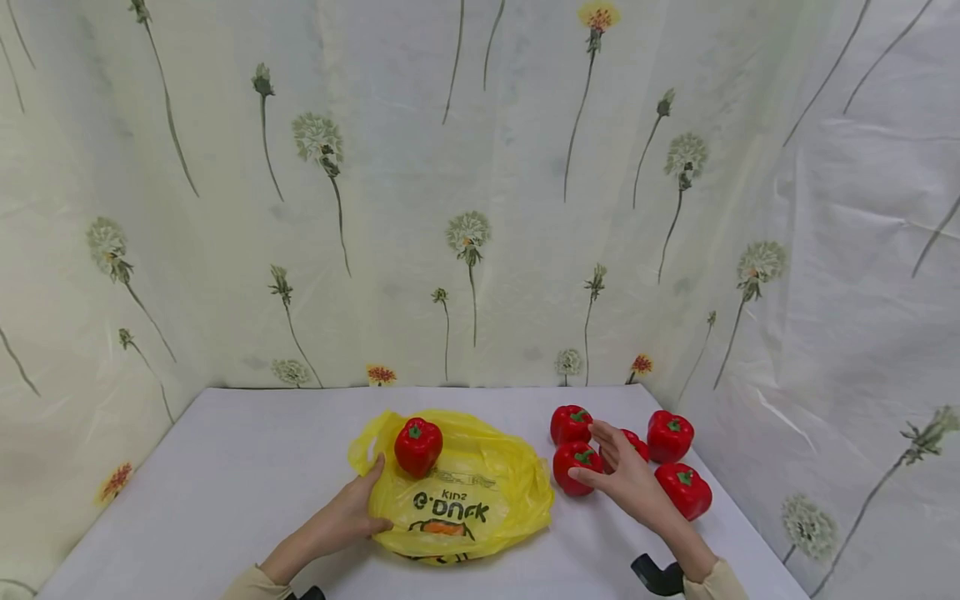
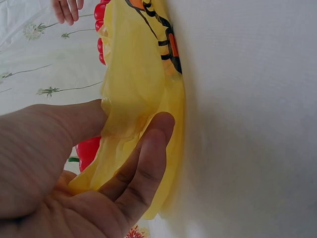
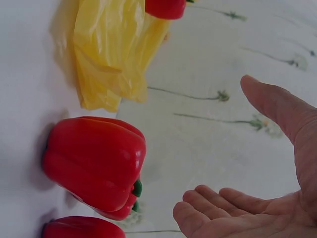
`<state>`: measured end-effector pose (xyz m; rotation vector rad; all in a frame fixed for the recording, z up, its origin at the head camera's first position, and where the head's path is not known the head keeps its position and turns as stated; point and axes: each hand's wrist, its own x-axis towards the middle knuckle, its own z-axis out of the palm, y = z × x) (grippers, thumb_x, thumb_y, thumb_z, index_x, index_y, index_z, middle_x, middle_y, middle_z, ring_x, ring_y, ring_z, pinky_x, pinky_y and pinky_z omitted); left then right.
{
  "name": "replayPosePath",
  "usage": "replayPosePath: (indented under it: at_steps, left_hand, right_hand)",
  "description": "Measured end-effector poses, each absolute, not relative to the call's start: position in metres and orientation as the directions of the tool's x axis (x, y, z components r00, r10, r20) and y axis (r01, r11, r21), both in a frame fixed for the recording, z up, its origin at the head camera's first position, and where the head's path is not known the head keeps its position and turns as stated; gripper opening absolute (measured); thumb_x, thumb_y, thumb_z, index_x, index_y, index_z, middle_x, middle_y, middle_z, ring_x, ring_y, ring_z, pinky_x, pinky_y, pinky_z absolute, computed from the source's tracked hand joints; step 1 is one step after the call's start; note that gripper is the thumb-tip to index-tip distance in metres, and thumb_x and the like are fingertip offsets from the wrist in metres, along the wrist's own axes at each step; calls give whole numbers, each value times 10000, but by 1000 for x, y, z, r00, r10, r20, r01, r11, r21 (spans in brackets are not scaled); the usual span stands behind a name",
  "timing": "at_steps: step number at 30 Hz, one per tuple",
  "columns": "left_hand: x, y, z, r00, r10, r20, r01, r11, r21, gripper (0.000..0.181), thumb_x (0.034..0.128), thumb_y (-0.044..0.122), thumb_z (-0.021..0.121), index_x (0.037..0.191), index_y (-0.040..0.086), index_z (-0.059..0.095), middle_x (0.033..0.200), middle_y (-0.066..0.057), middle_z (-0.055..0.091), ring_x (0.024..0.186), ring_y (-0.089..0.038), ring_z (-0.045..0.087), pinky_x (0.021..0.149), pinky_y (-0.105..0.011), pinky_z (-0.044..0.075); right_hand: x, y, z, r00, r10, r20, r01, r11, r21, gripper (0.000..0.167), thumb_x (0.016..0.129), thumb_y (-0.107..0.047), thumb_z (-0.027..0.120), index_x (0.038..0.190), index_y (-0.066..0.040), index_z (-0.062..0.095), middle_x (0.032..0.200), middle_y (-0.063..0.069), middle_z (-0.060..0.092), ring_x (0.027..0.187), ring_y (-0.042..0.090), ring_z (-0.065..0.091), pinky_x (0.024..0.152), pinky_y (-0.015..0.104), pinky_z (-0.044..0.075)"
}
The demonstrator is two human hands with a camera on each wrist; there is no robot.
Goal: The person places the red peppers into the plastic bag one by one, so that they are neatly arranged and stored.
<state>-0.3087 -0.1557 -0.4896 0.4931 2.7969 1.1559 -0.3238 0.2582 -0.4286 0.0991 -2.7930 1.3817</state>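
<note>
A yellow plastic bag (image 1: 517,492) with black print lies spread on the table. One red bell pepper (image 1: 417,447) sits on its left part, stem up. My left hand (image 1: 347,515) grips the bag's left edge; in the left wrist view the thumb is on one side of the yellow film and the fingers (image 2: 148,168) on the other. To the right, my right hand (image 1: 626,475) hovers above a group of red bell peppers, thumb and fingers spread, holding nothing. The nearest pepper (image 3: 96,161) stands apart from the palm in the right wrist view.
Several red peppers stand at the table's right, among them one at the back (image 1: 570,424) and two by the right edge, an upper one (image 1: 670,436) and a lower one (image 1: 683,491). A flower-printed curtain (image 1: 405,208) encloses the white table (image 1: 247,467) behind and at the sides.
</note>
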Motion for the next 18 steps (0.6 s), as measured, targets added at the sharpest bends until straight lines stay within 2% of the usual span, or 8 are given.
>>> replayPosePath:
  at_steps: [5, 11, 14, 18]
  left_hand:
    - [-309, -156, -489, -946, 319, 55, 265, 663, 700, 1027, 714, 115, 830, 1471, -138, 184, 1485, -351, 301, 1134, -298, 553, 874, -375, 516]
    - [-307, -155, -487, -947, 318, 39, 242, 628, 740, 1025, 714, 93, 827, 1473, -136, 177, 1507, -337, 270, 1334, -419, 408, 1045, -528, 404]
    - [-306, -155, -486, -947, 320, 38, 241, 625, 742, 1021, 716, 93, 827, 1471, -138, 180, 1506, -340, 269, 1356, -451, 360, 1066, -554, 367]
    - [-305, -154, -486, -948, 316, 43, 246, 639, 729, 1011, 717, 100, 827, 1467, -141, 193, 1501, -343, 275, 1353, -459, 359, 1072, -558, 359]
  right_hand:
    - [-326, 260, -430, -997, -40, 60, -72, 606, -792, 1092, 688, -509, 809, 1504, -85, 220, 1546, 197, 305, 1436, 393, 266, 1065, 451, 368]
    - [-329, 261, -435, -998, -20, 54, -54, 619, -783, 1108, 674, -517, 816, 1505, -89, 220, 1553, 191, 294, 1431, 405, 268, 1043, 448, 399]
    - [-331, 262, -439, -999, -8, 50, -44, 623, -781, 1056, 714, -448, 818, 1503, -77, 222, 1552, 198, 292, 1426, 411, 275, 1039, 456, 405]
    - [-337, 265, -444, -999, -3, 40, -33, 624, -781, 988, 763, -362, 805, 1500, -55, 222, 1545, 216, 294, 1422, 420, 276, 1054, 479, 388]
